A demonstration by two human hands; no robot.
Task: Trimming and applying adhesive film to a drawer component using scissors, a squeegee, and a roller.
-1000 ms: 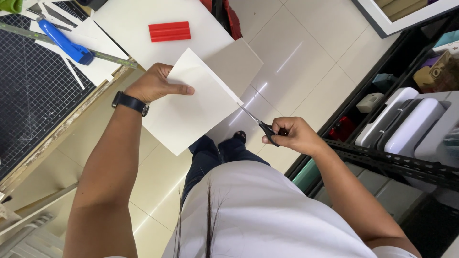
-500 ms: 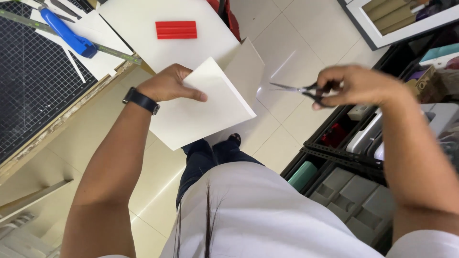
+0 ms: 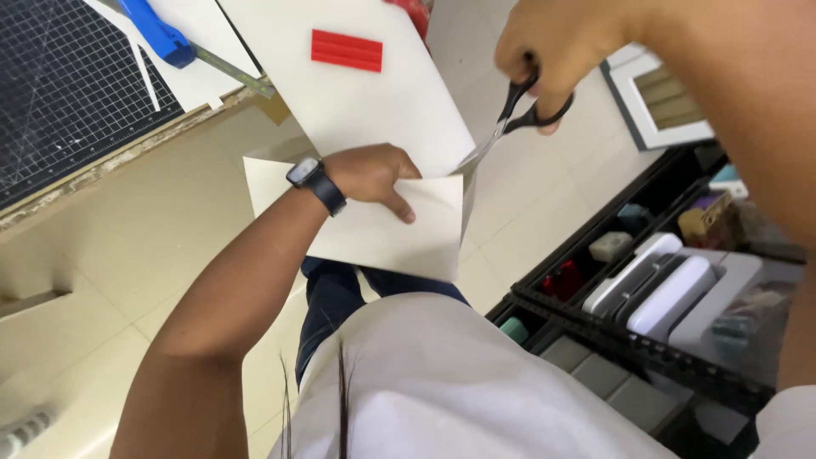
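From the head view, I saw the right hand (image 3: 561, 51) had swung the black-handled scissors (image 3: 510, 119) back, its grip closed on them, blades at the top edge of the white card sheet (image 3: 374, 234), which the left hand (image 3: 370, 174) pinched over the lap.

**What the person wears**

The left hand (image 3: 370, 174) is bare, and a watch (image 3: 313, 180) sits on its wrist: a dark, rounded-rectangle face on a black band. The forearm above it has no sleeve. The right hand (image 3: 557, 47) is bare too, with no ring or band showing, and its arm is uncovered down to a short white sleeve (image 3: 786, 421) at the frame's lower right corner. A white shirt (image 3: 442, 391) covers the torso, and 2 thin dark strands of hair (image 3: 340, 399) hang across it. Below the shirt, dark blue trousers (image 3: 336, 297) cover the legs.
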